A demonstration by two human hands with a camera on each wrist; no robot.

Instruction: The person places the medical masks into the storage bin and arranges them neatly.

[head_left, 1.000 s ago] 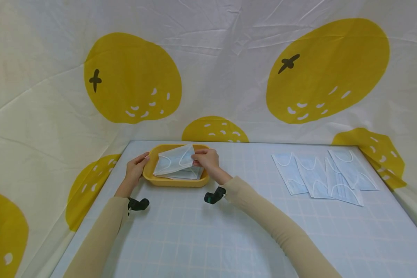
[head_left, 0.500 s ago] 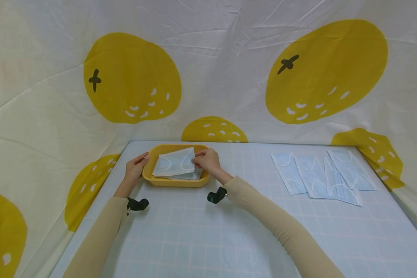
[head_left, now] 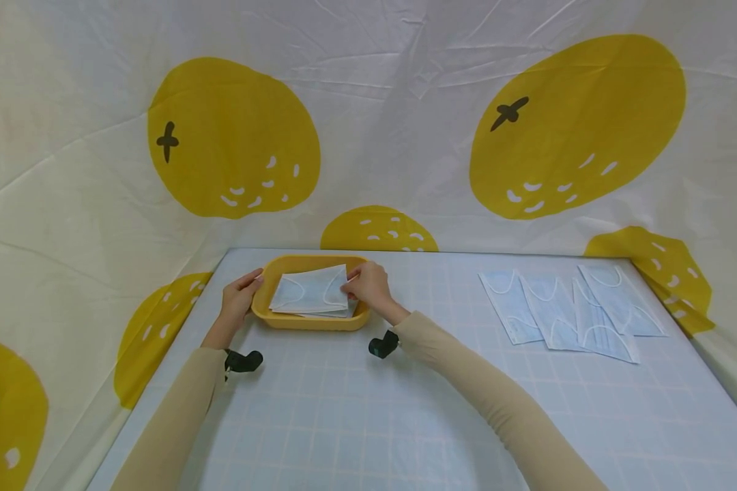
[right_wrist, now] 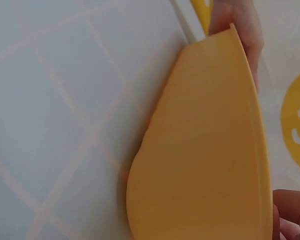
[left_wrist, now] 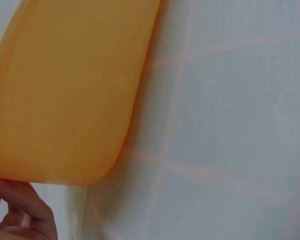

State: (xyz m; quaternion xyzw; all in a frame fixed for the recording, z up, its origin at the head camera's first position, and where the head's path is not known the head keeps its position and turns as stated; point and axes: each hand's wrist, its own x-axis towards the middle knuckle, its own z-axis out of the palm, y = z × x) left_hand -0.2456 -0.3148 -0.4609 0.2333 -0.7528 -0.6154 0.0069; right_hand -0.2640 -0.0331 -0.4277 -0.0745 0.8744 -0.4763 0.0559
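A blue disposable face mask (head_left: 310, 289) with white ear loops lies over other masks inside a yellow tray (head_left: 316, 325). At its right edge my right hand (head_left: 370, 285) pinches the mask between thumb and fingers, over the tray's right end. My left hand (head_left: 238, 298) holds the rim at the tray's left end. In the left wrist view, curled fingers (left_wrist: 27, 207) meet the corner of the tray wall (left_wrist: 65, 100). The right wrist view shows the tray's outer side (right_wrist: 200, 140); the masks inside are hidden there.
Several more face masks (head_left: 561, 310) lie partly overlapping on the right of the table (head_left: 344, 409), which has a pale checked cover. A white cloth with yellow fruit prints (head_left: 233, 136) hangs behind the table. Each wrist carries a small black camera (head_left: 243, 361).
My right hand has lowered the top mask's right side, so the mask now lies flatter and squarer on those under it. The left hand has kept its hold on the tray.
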